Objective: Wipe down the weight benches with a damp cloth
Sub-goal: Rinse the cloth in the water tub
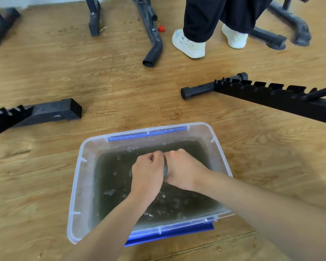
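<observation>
There, cloth (165,169) between fingers (158,156) of left hand (147,175) and right hand (184,170)

Wooden floor (111,81): plank pattern, scuffed, small debris specks scattered. Red plastic cap (161,28) lying on the floor, upper centre. Second person standing at upper right: dark loose trousers (201,17), white shoes (188,45).

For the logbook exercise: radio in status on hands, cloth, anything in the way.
Gripping cloth: left hand, right hand. In tub of murky water. Nearby bench frame clear of hands.
</observation>
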